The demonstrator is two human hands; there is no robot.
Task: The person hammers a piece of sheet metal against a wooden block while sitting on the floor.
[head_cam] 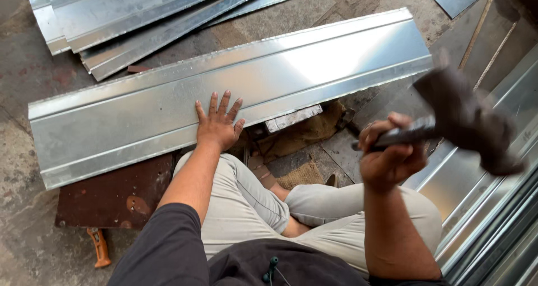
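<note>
A long shiny ribbed metal sheet lies across the floor in front of me. My left hand rests flat on its near edge, fingers spread. Raised at the right, my right hand is closed around the handle of a dark hammer, whose blurred head hangs in the air above the sheet's right end. I sit cross-legged in light trousers behind the sheet.
A pile of similar metal sheets lies at the back left. More folded sheets run along the right side. A rusty brown plate sits under the sheet at left, an orange-handled tool beside it. Burlap cloth lies under the sheet's middle.
</note>
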